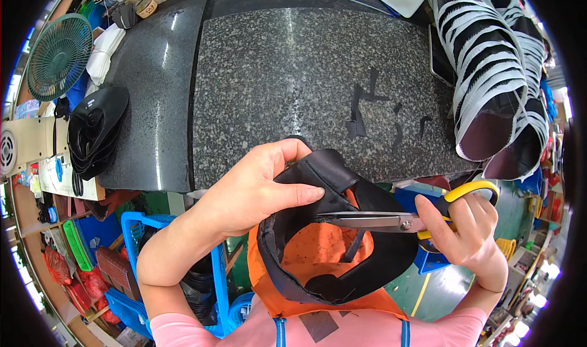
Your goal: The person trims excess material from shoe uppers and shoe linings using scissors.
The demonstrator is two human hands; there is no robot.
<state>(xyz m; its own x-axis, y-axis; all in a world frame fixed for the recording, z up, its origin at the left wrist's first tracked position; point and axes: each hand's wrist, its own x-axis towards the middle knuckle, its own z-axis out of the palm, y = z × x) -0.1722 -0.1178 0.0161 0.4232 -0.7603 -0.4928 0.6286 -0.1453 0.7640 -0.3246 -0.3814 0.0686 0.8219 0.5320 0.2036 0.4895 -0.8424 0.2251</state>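
My left hand (254, 191) is closed on a black shoe upper (388, 255), thumb on the outside near its top edge. The upper is held in front of my orange apron (260, 267), with its opening facing up. In my right hand (461, 231) is a pair of scissors (406, 225) with yellow-and-black handles, the fingers through the loops. The long metal blades lie across the upper's opening, their tips close to my left thumb. The blades look nearly closed, and I cannot tell whether material lies between them.
Thin black scraps (356, 111) lie on the speckled stone slab (257, 72). Nested uppers with pale edges (492, 90) stand at the right, and a black stack (98, 133) sits at the left beside a green fan (60, 56). Below is a blue plastic crate (220, 280).
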